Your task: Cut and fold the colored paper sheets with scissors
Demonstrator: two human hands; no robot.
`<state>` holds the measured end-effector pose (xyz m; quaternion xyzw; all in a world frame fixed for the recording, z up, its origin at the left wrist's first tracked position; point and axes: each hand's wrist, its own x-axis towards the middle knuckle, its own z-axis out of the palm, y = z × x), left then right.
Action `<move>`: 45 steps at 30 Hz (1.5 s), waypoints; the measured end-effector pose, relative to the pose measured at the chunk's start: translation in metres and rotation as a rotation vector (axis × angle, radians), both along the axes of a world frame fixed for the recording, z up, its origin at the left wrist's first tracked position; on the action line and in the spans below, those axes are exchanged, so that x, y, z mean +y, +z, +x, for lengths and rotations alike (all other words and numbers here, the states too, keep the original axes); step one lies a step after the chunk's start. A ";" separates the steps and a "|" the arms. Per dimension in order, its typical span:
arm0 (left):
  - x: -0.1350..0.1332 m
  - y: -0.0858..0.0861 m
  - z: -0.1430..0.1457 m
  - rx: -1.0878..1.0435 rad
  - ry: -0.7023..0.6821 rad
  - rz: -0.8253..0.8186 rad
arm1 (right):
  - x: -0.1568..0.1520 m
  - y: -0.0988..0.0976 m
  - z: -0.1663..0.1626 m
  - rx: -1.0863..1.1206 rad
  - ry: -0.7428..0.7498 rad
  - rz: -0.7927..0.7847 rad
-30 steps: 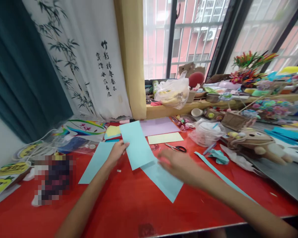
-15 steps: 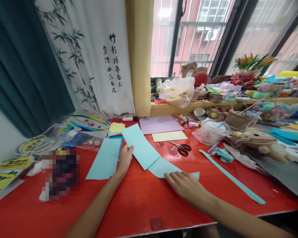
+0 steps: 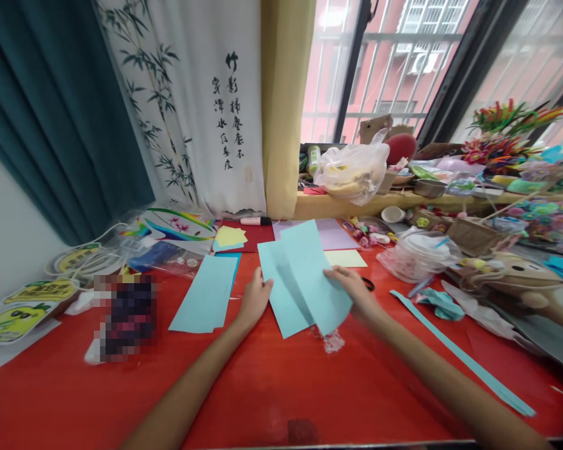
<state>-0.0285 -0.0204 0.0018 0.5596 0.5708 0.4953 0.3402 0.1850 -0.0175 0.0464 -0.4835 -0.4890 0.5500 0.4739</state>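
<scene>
Two light blue paper sheets lie at the middle of the red table (image 3: 263,394). My left hand (image 3: 254,299) presses flat on the left edge of the lower blue sheet (image 3: 281,294), its fingers stretched out. My right hand (image 3: 354,289) grips the right edge of the upper blue sheet (image 3: 316,275) and holds it lifted and tilted over the lower one. Another pair of blue sheets (image 3: 206,301) lies just left of my left hand.
Scissors (image 3: 368,284) lie partly hidden behind my right hand, beside a yellow sheet (image 3: 346,258) and a purple sheet (image 3: 333,237). A long blue paper strip (image 3: 464,359) runs along the right. Plastic bags, a plush toy (image 3: 511,272) and craft clutter crowd the windowsill and right side.
My right hand has picked up the nearer blue sheet from the table and swung it up over the other one. The left hand shifted slightly and still presses the lower sheet.
</scene>
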 end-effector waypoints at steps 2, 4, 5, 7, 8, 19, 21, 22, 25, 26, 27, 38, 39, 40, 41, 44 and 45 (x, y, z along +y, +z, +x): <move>-0.001 0.002 0.000 -0.019 -0.007 0.008 | 0.009 -0.023 -0.016 -0.003 0.007 -0.004; -0.002 0.005 0.001 -0.046 -0.001 0.025 | 0.011 -0.036 -0.026 -0.011 0.025 0.012; -0.003 0.007 0.002 -0.060 0.004 0.033 | 0.010 -0.039 -0.028 -0.014 0.033 0.019; -0.007 0.010 0.004 -0.087 -0.001 0.038 | 0.005 -0.042 -0.030 -0.015 0.038 0.028; -0.008 0.011 0.005 -0.101 -0.016 0.033 | 0.001 -0.042 -0.030 -0.014 0.035 0.029; -0.028 0.008 0.035 -0.244 -0.114 0.003 | -0.010 -0.041 -0.026 -0.077 -0.036 0.069; -0.031 0.009 0.038 -0.270 -0.150 -0.017 | -0.010 -0.038 -0.024 0.013 0.005 0.002; -0.032 0.010 0.039 -0.264 -0.159 -0.033 | -0.010 -0.038 -0.024 0.072 0.062 -0.036; -0.033 0.013 0.039 -0.144 -0.083 -0.051 | -0.012 -0.040 -0.024 0.205 0.211 -0.060; -0.033 0.014 0.038 -0.099 -0.039 -0.034 | -0.012 -0.041 -0.024 0.211 0.247 -0.050; -0.032 0.016 0.037 -0.066 -0.001 -0.009 | -0.012 -0.043 -0.023 0.204 0.283 -0.040; -0.025 0.019 0.026 0.007 0.052 0.054 | 0.000 -0.038 -0.006 0.071 0.649 -0.032; -0.024 0.018 0.024 0.023 0.063 0.035 | 0.000 -0.037 -0.006 0.087 0.649 -0.043; -0.023 0.016 0.023 0.036 0.068 0.011 | -0.001 -0.037 -0.007 0.106 0.629 -0.060; -0.023 0.014 0.022 0.040 0.068 -0.013 | -0.002 -0.036 -0.008 0.121 0.590 -0.080; -0.021 0.011 0.020 0.001 0.060 -0.041 | -0.006 -0.035 -0.013 0.138 0.486 -0.124; -0.021 0.010 0.020 -0.024 0.056 -0.042 | -0.007 -0.035 -0.015 0.140 0.480 -0.124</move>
